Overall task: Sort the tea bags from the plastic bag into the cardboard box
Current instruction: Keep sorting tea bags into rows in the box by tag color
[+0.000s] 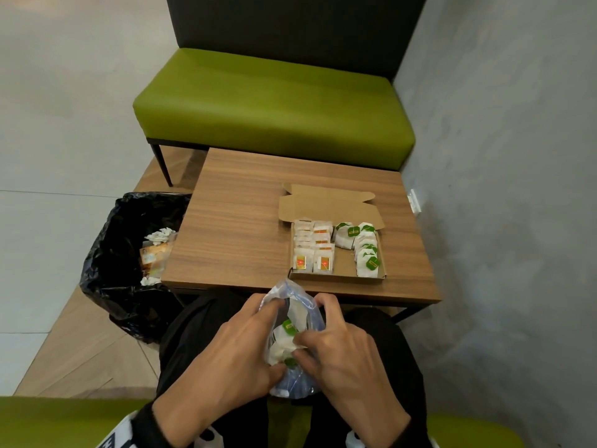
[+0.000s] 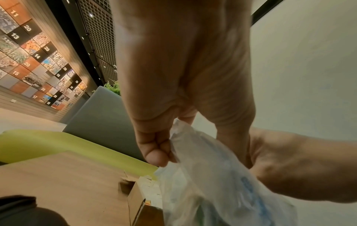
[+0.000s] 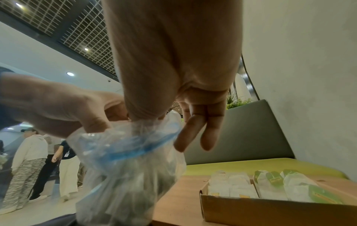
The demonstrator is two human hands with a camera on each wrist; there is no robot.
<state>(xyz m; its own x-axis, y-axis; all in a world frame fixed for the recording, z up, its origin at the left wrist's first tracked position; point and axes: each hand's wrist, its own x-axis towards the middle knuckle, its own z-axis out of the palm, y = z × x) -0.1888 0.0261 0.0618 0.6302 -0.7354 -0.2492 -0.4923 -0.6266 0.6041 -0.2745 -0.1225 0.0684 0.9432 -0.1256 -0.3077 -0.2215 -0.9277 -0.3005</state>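
A clear plastic bag point(image 1: 298, 310) with blue print lies in my lap, just short of the table's near edge. My left hand point(image 1: 255, 331) pinches its left rim point(image 2: 173, 146) and holds the mouth apart. The thumb and forefinger of my right hand point(image 1: 302, 347) reach inside and close on a white tea bag point(image 1: 284, 345), while two fingers point(image 3: 201, 134) stay straight outside. A green-tagged tea bag point(image 1: 289, 327) shows in the mouth. The open cardboard box point(image 1: 336, 275) holds red-tagged tea bags point(image 1: 311, 250) on the left and green-tagged tea bags point(image 1: 363, 250) on the right.
The box stands on a small wooden table point(image 1: 239, 227) against the grey wall. A black-lined bin point(image 1: 126, 253) with trash stands left of the table. A green bench point(image 1: 274, 101) is behind it. Several people point(image 3: 32, 160) stand far off on the left.
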